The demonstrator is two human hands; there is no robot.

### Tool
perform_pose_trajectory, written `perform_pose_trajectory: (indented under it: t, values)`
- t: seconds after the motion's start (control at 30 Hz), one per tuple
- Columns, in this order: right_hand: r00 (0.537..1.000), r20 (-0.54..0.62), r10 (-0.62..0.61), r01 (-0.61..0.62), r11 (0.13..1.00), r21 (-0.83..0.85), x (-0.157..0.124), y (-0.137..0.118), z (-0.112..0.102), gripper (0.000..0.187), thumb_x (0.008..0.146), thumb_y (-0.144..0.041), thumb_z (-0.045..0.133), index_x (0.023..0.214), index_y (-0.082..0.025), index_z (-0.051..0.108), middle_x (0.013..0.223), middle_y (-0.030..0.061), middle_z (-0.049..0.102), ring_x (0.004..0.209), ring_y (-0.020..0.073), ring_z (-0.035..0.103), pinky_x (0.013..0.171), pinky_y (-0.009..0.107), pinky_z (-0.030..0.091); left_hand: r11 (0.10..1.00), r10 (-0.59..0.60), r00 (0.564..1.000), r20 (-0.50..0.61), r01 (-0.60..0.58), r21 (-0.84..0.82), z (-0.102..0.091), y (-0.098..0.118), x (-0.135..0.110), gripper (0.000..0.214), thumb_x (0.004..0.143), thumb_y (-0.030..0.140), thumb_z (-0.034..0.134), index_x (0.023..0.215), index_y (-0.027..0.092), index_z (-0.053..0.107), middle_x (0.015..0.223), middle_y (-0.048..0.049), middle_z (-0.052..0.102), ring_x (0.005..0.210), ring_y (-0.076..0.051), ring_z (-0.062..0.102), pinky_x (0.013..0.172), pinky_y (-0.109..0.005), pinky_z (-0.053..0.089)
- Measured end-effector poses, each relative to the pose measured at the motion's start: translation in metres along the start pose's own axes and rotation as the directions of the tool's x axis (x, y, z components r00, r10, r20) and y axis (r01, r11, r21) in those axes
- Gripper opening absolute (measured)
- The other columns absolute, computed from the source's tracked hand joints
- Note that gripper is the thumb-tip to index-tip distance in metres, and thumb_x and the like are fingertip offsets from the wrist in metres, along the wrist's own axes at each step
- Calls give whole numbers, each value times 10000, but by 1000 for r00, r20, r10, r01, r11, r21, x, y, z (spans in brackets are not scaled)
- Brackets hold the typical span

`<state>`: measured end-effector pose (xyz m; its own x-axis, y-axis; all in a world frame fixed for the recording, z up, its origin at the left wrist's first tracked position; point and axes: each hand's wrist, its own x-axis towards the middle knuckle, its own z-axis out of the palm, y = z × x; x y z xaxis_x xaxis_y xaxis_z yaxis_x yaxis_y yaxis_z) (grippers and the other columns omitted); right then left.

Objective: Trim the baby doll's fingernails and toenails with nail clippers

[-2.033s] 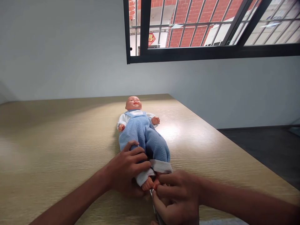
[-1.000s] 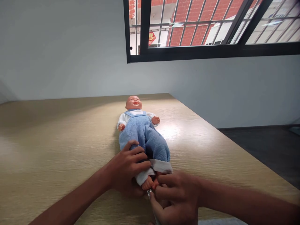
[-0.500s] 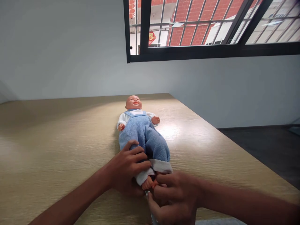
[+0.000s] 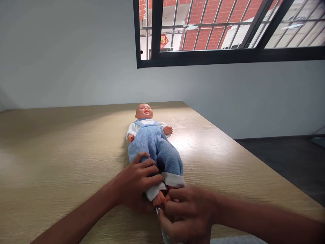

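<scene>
A baby doll (image 4: 149, 137) in light blue fleece overalls and a white shirt lies face up on the table, its feet toward me. My left hand (image 4: 139, 179) is wrapped over the doll's lower leg, just above the white cuff. At the bare foot (image 4: 159, 199), my right hand (image 4: 186, 213) is closed with its fingers curled around a slim silver tool (image 4: 158, 210). The tool's tip is close by the toes. Most of it is hidden under the hand, and I cannot make out its kind. The doll's other foot is largely covered by my right fingers.
The light wooden table (image 4: 63, 145) reaches back to a grey wall (image 4: 76, 61). Its right edge slants down toward a dark floor (image 4: 269, 159). A dark-framed barred window (image 4: 203, 57) is set in the wall. Something pale grey (image 4: 233, 240) shows at the bottom edge.
Hardly anything differs. The whole view has shifted slightly, and both hands stay in place on the doll's leg and at its feet.
</scene>
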<state>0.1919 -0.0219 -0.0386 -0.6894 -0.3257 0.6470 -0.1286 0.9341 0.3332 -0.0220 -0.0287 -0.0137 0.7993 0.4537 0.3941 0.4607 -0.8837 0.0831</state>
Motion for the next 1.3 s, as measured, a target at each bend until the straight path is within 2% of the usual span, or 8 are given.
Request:
perform_pose_trajectory:
  t: [0.23,0.4,0.63,0.9,0.97,1.1,1.2,1.3]
  values:
    - [999,4,40,-40,999,34,3,-2,1,319,735,-333,536,892,-104,694,690,9,476,623,140,452,557,262,442,999,-1,1000,28,0,47,1,0,0,217,843,362,580,959,180,602,856,-39,641,957,-217,558,1067,-457,235]
    - [999,-21,36,-35,999,26,3,-3,4,327,741,-330,487,865,-105,690,671,11,473,630,146,477,548,263,437,999,9,1000,13,-10,53,2,-1,0,219,853,367,570,942,170,608,850,-39,641,947,-210,557,1063,-455,239]
    - [1000,27,7,-5,998,-67,1,-5,1,290,626,-277,718,889,-155,706,715,-1,499,614,128,455,561,251,435,999,12,1000,-1,-12,45,1,0,1,227,881,384,549,925,170,611,825,-37,640,922,-203,556,1049,-452,255]
    - [999,-32,-1,1,1000,-10,6,-3,1,297,660,-364,694,853,-138,696,667,-5,445,607,141,460,537,258,438,999,14,1000,-8,-14,44,3,-1,0,234,865,385,561,933,168,617,836,-41,643,937,-207,555,1055,-452,254]
    - [1000,18,22,-21,999,-28,5,-4,1,296,654,-323,704,884,-138,690,669,-6,455,605,141,462,539,259,434,999,12,1000,-9,-11,42,3,-1,0,237,860,388,569,930,167,618,838,-37,643,933,-203,558,1058,-451,252]
    - [997,56,55,-54,998,-18,-1,-7,2,186,754,-283,696,881,-150,673,681,-12,490,561,118,435,520,248,412,1000,7,1000,-3,-7,30,2,-1,0,238,857,398,582,924,173,619,840,-28,643,934,-202,564,1058,-448,252]
    - [995,-39,90,-88,994,59,-6,-8,3,107,849,-260,618,805,-167,649,642,-27,491,507,102,407,482,245,380,1000,9,1000,2,-9,27,1,-1,0,249,846,411,592,925,176,619,834,-31,643,935,-209,568,1055,-448,255]
    - [977,-150,150,-141,988,67,-7,-3,1,157,915,-239,493,830,-184,613,621,-37,540,486,95,464,488,250,399,1000,3,1000,3,-3,31,0,0,1,234,838,396,587,923,180,617,825,-33,641,923,-211,571,1063,-452,250]
